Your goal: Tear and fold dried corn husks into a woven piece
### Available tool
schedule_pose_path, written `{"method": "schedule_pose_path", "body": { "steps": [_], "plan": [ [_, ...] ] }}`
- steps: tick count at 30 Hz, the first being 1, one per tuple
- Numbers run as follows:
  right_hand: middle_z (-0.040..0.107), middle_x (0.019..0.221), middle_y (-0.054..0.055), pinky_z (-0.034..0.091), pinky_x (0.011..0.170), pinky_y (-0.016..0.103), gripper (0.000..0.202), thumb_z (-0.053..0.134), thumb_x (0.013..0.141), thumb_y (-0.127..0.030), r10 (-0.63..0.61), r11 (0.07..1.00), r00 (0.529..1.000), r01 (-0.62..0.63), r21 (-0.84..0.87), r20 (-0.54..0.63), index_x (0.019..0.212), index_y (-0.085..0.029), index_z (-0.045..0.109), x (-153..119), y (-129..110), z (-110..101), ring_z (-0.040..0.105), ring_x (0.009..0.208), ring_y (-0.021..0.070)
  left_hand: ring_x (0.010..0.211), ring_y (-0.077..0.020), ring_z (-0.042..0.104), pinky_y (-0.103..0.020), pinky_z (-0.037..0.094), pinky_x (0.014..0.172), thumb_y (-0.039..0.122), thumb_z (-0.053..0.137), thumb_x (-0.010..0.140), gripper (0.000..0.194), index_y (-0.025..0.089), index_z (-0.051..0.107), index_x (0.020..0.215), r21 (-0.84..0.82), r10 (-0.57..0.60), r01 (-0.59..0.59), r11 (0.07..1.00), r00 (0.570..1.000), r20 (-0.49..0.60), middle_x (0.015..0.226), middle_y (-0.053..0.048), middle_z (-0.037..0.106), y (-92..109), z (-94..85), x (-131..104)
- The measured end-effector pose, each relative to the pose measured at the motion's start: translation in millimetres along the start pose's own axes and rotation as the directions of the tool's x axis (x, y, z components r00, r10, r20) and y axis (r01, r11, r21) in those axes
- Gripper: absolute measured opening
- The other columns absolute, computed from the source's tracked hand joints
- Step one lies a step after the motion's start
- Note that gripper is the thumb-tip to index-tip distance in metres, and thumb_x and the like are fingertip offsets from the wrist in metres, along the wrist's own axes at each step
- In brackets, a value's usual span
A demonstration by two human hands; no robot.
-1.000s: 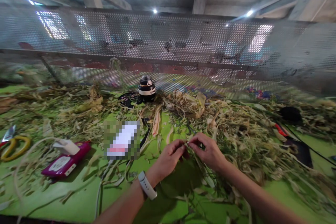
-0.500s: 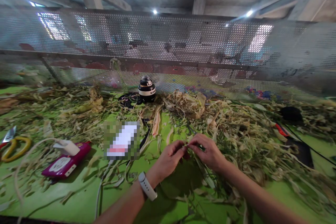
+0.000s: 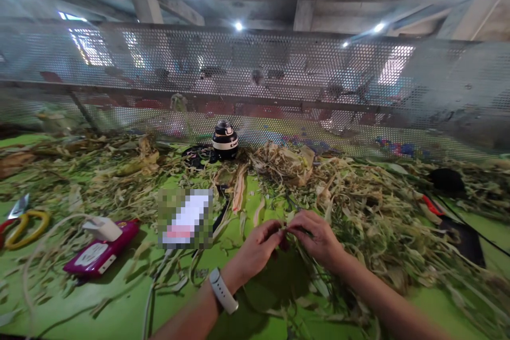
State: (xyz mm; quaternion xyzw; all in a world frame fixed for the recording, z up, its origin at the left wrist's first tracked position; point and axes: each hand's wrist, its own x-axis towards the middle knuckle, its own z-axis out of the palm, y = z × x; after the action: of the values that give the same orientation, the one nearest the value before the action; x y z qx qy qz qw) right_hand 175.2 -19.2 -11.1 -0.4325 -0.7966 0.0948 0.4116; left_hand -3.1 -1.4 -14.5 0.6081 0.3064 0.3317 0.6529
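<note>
My left hand (image 3: pixel 258 248) is closed in a pinch above the green tabletop (image 3: pixel 131 297), with a pale band on its wrist. Just under its fingertips shows a small dark-red piece (image 3: pixel 284 244), mostly hidden by the fingers. My right hand (image 3: pixel 316 237) pinches at the same spot, its fingertips meeting those of the left; what lies between them is too small to make out. Dry and greenish husk-like strips (image 3: pixel 366 228) lie heaped just right of my right hand. A pale strip (image 3: pixel 259 210) rests on the table beyond my left hand.
A phone (image 3: pixel 187 218), partly blurred out, lies left of my hands with a cable. Farther left are a purple power bank (image 3: pixel 101 249), a white charger (image 3: pixel 102 228) and yellow-handled scissors (image 3: pixel 27 228). A black jar-shaped container (image 3: pixel 225 141) stands before a perforated metal screen (image 3: pixel 247 79).
The whole scene sits slightly lower in the picture, as the head view has tilted a little upward. My hands keep their pinch at nearly the same place.
</note>
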Motion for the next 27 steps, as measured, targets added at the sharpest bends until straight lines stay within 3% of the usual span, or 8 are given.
{"method": "schedule_pose_path", "body": {
  "steps": [10,16,23,27],
  "plan": [
    [0.058,0.067,-0.001,0.046,0.058,0.024,0.014,0.056,0.084,-0.033,0.301,0.938,0.954,-0.297,0.177,0.006,0.081,-0.02,0.054,-1,-8,10,0.055,0.061,0.0138,0.064,-0.0129,0.047,-0.025,0.036,0.061,0.031,0.048,0.083,0.016,0.017,0.056,0.079,0.048,0.064,-0.064,0.997,0.998,-0.006,0.067,0.001,0.052,-1,-0.9,1],
    [0.059,0.071,0.002,0.045,0.061,0.026,0.011,0.057,0.084,-0.028,0.231,0.969,0.971,-0.223,0.11,-0.067,0.078,-0.02,0.06,-1,-10,9,0.055,0.065,0.0155,0.067,-0.0138,0.048,-0.025,0.036,0.063,0.03,0.047,0.085,0.015,0.017,0.055,0.085,0.058,0.1,-0.097,0.994,0.994,-0.037,0.071,0.0,0.053,-5,-0.3,2],
    [0.061,0.068,0.001,0.047,0.059,0.024,0.011,0.058,0.082,-0.025,0.301,0.946,0.953,-0.292,0.141,-0.043,0.076,-0.018,0.062,-1,-9,11,0.057,0.062,0.0149,0.07,-0.014,0.049,-0.025,0.038,0.065,0.038,0.051,0.084,0.023,0.016,0.056,0.09,0.052,0.11,-0.11,0.993,0.994,-0.012,0.074,-0.001,0.054,-5,0.0,1],
    [0.062,0.069,0.002,0.047,0.059,0.024,0.012,0.055,0.085,-0.025,0.269,0.96,0.962,-0.265,0.088,-0.041,0.078,-0.018,0.061,-1,-6,8,0.058,0.063,0.0145,0.065,-0.0125,0.049,-0.024,0.038,0.063,0.041,0.058,0.08,0.027,0.015,0.059,0.086,-0.02,0.063,-0.063,0.998,0.998,-0.03,0.068,0.0,0.055,-6,-1.6,3]
  ]
}}
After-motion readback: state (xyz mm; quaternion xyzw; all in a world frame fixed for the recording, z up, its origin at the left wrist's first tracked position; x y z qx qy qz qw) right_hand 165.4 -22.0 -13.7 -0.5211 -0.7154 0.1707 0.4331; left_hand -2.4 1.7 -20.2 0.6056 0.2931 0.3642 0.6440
